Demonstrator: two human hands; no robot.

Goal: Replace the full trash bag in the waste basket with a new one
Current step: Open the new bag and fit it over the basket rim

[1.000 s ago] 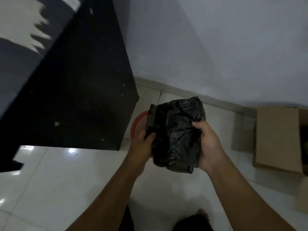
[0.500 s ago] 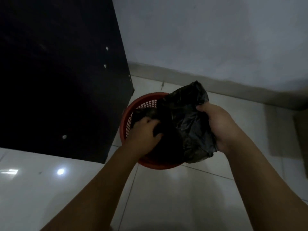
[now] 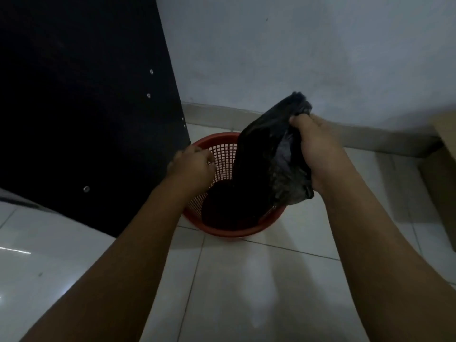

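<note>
2 bare forearms reach forward from the person over the pale tiled floor (image 3: pixel 246 280) toward a red mesh basket (image 3: pixel 229 232), the landmark here. The basket stands upright on the tiles, its left rim just beside the corner of a black cabinet (image 3: pixel 86 107).

The left hand (image 3: pixel 191 166) sits at the basket's left rim, fingers curled inward over the edge. Whether it pinches the rim or any plastic cannot be told.

The right hand (image 3: pixel 318 154) is above the basket's right side, fingers closed tight around the bunched top of a black bag (image 3: pixel 266 164). The bag hangs down from that fist: its lower part drops inside the basket and darkens the bottom, while a crumpled fold spills over the right rim beneath the wrist. The bag's top peak rises above the basket, past the knuckles.

Beyond the basket a grey skirting strip runs along the foot of a pale wall (image 3: pixel 296 58). To the far right of the basket, a cardboard box (image 3: pixel 446 174) sits at the picture's edge.
</note>
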